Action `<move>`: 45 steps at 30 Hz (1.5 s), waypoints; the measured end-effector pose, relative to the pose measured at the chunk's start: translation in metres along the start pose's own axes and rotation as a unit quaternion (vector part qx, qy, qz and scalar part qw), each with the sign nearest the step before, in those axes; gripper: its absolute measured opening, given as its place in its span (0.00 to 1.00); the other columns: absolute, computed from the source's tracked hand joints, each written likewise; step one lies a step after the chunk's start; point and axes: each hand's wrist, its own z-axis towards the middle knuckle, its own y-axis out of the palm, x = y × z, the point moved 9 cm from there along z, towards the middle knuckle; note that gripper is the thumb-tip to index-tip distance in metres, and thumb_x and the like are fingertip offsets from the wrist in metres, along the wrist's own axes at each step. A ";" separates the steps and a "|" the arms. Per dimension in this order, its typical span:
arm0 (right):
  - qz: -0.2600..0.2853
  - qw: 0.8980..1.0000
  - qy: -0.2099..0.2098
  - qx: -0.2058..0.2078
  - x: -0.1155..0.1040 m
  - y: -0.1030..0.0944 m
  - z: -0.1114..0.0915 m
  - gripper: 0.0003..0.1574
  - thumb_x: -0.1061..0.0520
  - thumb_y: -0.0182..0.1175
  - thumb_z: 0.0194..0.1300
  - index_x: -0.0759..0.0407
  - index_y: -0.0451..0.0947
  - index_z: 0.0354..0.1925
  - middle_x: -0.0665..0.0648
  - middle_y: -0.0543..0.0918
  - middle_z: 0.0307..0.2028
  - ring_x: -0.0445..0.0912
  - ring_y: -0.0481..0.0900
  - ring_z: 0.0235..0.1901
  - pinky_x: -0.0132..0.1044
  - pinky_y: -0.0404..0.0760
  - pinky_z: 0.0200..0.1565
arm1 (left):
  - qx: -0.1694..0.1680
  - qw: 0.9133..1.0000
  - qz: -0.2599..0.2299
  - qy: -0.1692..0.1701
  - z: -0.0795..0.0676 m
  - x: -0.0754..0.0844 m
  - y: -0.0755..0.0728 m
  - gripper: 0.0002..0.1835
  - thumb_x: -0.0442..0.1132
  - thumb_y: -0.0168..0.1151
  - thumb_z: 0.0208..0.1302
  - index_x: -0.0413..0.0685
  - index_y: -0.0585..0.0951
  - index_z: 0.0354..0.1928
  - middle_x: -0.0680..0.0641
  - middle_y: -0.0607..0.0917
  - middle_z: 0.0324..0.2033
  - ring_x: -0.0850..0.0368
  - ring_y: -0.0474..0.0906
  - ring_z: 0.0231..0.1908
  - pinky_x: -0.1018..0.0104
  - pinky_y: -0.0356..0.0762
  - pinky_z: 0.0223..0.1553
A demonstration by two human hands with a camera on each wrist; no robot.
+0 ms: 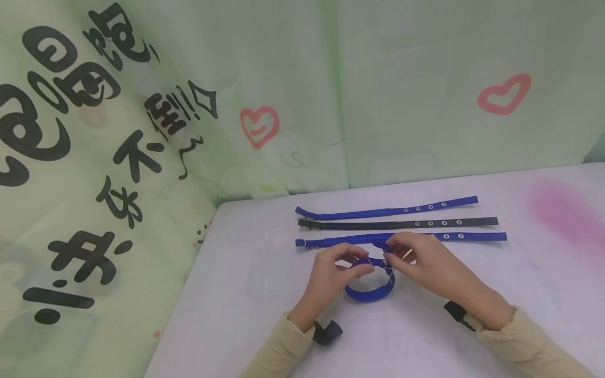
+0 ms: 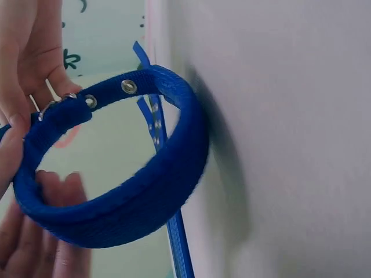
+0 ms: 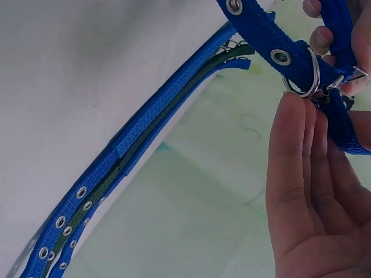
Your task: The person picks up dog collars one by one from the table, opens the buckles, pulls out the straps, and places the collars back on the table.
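Observation:
A blue pet collar (image 1: 369, 297) is bent into a loop above the table, its strap running through the metal buckle. In the left wrist view the padded band of the collar (image 2: 188, 150) faces me, with metal eyelets in the strap. My left hand (image 1: 331, 273) pinches the collar beside the buckle, on the loop's left side. With thumb and fingers, my right hand (image 1: 427, 262) grips the strap's end part, right of the buckle. A metal D-ring (image 3: 316, 75) touches the right fingertips in the right wrist view.
Behind the hands, three flat straps lie side by side: a blue collar (image 1: 387, 207) at the back, a black collar (image 1: 368, 224), and another blue collar (image 1: 482, 237) closest to me. A patterned green curtain (image 1: 402, 105) stands behind the white table (image 1: 236, 315).

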 end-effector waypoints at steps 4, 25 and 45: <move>0.002 1.000 -0.014 0.010 -0.003 -0.004 0.000 0.08 0.64 0.65 0.62 0.61 0.83 0.41 0.51 0.86 0.35 0.42 0.83 0.33 0.37 0.86 0.36 | -0.022 0.998 -0.030 -0.042 -0.001 -0.006 0.005 0.20 0.41 0.75 0.56 0.44 0.83 0.50 0.49 0.87 0.42 0.67 0.82 0.37 0.70 0.84 0.35; 0.012 0.995 -0.074 0.071 -0.019 -0.010 -0.005 0.11 0.67 0.68 0.59 0.57 0.85 0.40 0.48 0.87 0.36 0.38 0.83 0.34 0.30 0.84 0.32 | -0.096 0.971 -0.093 -0.197 -0.006 -0.024 0.025 0.21 0.53 0.62 0.68 0.41 0.88 0.43 0.49 0.90 0.37 0.62 0.83 0.37 0.64 0.84 0.39; 0.049 0.998 -0.038 0.034 -0.016 -0.010 -0.004 0.13 0.69 0.67 0.60 0.57 0.85 0.42 0.53 0.86 0.40 0.49 0.85 0.40 0.36 0.87 0.38 | -0.052 0.959 -0.181 -0.211 -0.010 -0.023 0.026 0.12 0.41 0.67 0.64 0.41 0.87 0.43 0.47 0.90 0.37 0.60 0.84 0.37 0.63 0.85 0.42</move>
